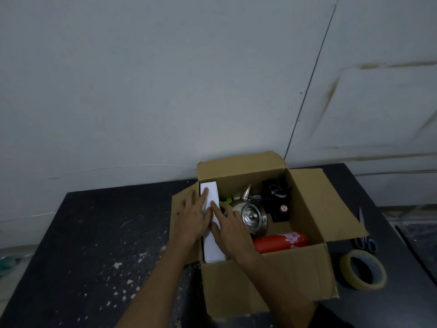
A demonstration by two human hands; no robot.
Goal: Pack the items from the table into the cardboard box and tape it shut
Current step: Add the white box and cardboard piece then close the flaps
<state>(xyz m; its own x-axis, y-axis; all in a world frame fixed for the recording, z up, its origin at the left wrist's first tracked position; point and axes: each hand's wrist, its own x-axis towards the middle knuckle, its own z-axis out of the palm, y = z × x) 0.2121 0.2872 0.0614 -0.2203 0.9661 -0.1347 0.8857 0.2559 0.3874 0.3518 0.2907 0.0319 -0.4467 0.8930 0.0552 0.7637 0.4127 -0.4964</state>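
An open cardboard box [305,204] stands on the dark table, its flaps folded outward. Along its left inner wall lies a long white carton [214,248]. My left hand [195,215] rests flat on that carton with straight fingers. My right hand [230,229] presses on it from the right, fingers extended. Inside the box I also see a shiny steel kettle [253,215], a red flask with a flower print [281,241], a black bundle with straps [277,200] and a small green item [227,200], partly hidden.
A roll of yellowish tape [363,269] lies on the table right of the box. Scissors [363,235] lie just behind it. The black table [94,245] is speckled with white paint flecks. A grey wall rises directly behind the box.
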